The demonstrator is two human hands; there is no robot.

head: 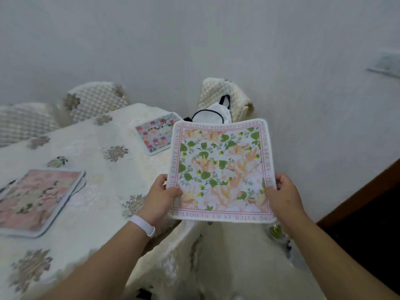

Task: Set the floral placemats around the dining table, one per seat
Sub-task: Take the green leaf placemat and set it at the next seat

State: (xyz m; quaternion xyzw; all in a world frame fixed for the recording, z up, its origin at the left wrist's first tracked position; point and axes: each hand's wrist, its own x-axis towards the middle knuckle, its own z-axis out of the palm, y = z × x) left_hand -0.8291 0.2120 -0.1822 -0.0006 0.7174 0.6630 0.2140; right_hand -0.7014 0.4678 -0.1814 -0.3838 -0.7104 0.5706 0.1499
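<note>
I hold a square floral placemat (220, 169) with peach flowers, green leaves and a pink lettered border out flat in the air, past the table's right corner. My left hand (161, 198) grips its near left edge and my right hand (285, 193) grips its near right edge. A blue and pink floral placemat (153, 135) lies flat on the table's far right end. At the left, a pink floral placemat (36, 198) rests on top of other mats on the table (91, 152), which wears a cream cloth.
Quilted cream chairs stand at the far side (95, 100), the far left (23, 122) and the far right end (218, 92). A white bag with black trim (212, 113) sits by the right chair. A dark wooden edge (357, 193) runs at right.
</note>
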